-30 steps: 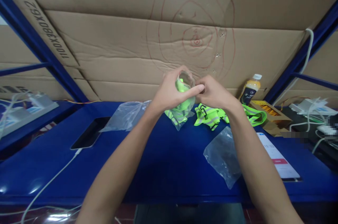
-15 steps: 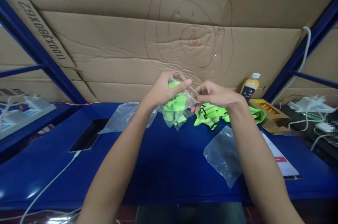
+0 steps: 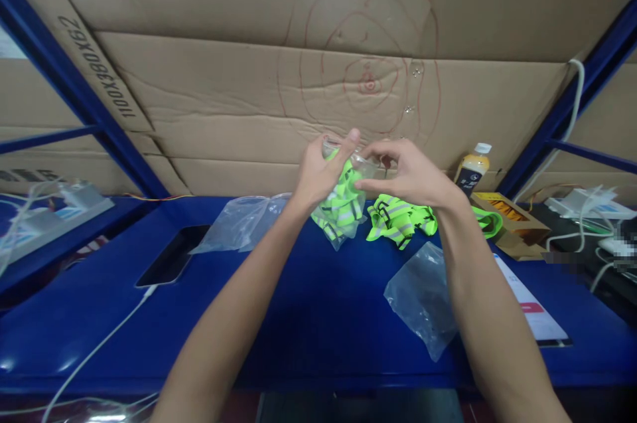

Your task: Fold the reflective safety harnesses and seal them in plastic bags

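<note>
Your left hand (image 3: pixel 321 174) is closed around the left side of a clear plastic bag (image 3: pixel 360 228), thumb raised along its mouth. Your right hand (image 3: pixel 415 174) is at the bag's upper right edge, thumb and fingers parted; you can't tell whether it grips the film. Inside the bag is neon-green reflective fabric (image 3: pixel 346 197), bunched up, above the blue tabletop (image 3: pixel 318 323). Just right of it lies a crumpled neon-green reflective piece (image 3: pixel 398 220). Nearer you is a flat clear bag (image 3: pixel 421 300), partly behind your right forearm; more clear film (image 3: pixel 233 224) lies left, beside a dark-screened phone (image 3: pixel 174 255). Farther right stand a juice bottle (image 3: pixel 472 169) and an open cardboard box (image 3: pixel 522 227).
</note>
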The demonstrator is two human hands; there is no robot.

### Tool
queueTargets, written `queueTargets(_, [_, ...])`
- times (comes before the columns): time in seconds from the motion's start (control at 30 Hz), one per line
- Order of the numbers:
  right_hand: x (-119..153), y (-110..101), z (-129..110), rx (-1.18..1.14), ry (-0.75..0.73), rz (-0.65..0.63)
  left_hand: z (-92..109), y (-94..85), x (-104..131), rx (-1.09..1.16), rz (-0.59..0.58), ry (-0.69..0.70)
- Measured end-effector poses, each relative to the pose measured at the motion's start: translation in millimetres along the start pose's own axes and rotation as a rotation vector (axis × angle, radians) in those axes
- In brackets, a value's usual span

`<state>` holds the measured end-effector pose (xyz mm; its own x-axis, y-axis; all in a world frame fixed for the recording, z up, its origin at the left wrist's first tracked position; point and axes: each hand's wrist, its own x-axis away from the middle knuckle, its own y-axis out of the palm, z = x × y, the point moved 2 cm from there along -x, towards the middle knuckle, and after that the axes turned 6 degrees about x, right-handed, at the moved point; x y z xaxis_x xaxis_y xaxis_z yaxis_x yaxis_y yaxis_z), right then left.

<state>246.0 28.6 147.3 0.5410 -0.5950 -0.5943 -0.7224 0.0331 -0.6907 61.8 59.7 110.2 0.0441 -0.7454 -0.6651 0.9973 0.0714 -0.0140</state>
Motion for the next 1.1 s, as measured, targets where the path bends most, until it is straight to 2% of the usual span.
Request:
queueTargets(0.13, [0.8, 0.4, 2.2, -0.183, 0.054, -0.046, 2.2, -2.9, -0.6, -0.093, -0.056, 0.052])
queueTargets(0.2, [1.0, -1.1, 7.4, -0.229, 0.079, -0.009, 0.7, -3.8, -1.3, -0.09, -0.065, 0.059])
queueTargets(0.33, [0.7, -6.0, 18.0, -0.297, 0.113, 0.171, -4.6, -2.7, -3.9, 0.209, -0.137, -0.038])
queueTargets(0.4, [2.5, -10.5, 21.6, -0.333, 0.123, 0.218, -5.9, -0.8, -4.8, 0.353, -0.172, -0.104])
queueTargets(0.5, [7.8, -18.2, 27.6, -0.362, 0.144, 0.18, -7.6, 3.7, -4.2, 0.399, -0.126, -0.123])
queueTargets(0.57, [10.7, -21.1, 33.0, -0.386, 0.164, 0.135, -10.6, 8.6, -2.2, 0.397, -0.082, -0.088])
queueTargets(0.63, [11.1, -21.2, 38.7, -0.4, 0.188, 0.147, -14.6, 13.7, 0.5, 0.378, -0.04, -0.023])
queueTargets(0.7, [9.0, -18.9, 41.7, -0.358, 0.175, 0.229, -18.1, 17.2, 3.0, 0.339, 0.017, 0.062])
queueTargets(0.8, [3.7, -12.1, 36.9, -0.214, 0.053, 0.321, -20.2, 20.2, 5.5, 0.272, 0.037, 0.158])
queueTargets(0.87, [0.8, -6.6, 30.5, -0.113, -0.02, 0.292, -20.3, 21.9, 6.1, 0.22, 0.007, 0.188])
queueTargets(0.97, [-1.0, -2.6, 24.5, 0.017, -0.025, 0.271, -21.5, 24.0, 6.9, 0.158, 0.0, 0.212])
queueTargets(1.03, [-0.7, -2.5, 23.9, 0.042, -0.01, 0.263, -23.7, 25.5, 7.9, 0.133, 0.022, 0.214])
queueTargets(1.1, [-0.3, -1.8, 24.9, 0.007, -0.002, 0.189, -25.4, 27.0, 9.5, 0.116, 0.053, 0.223])
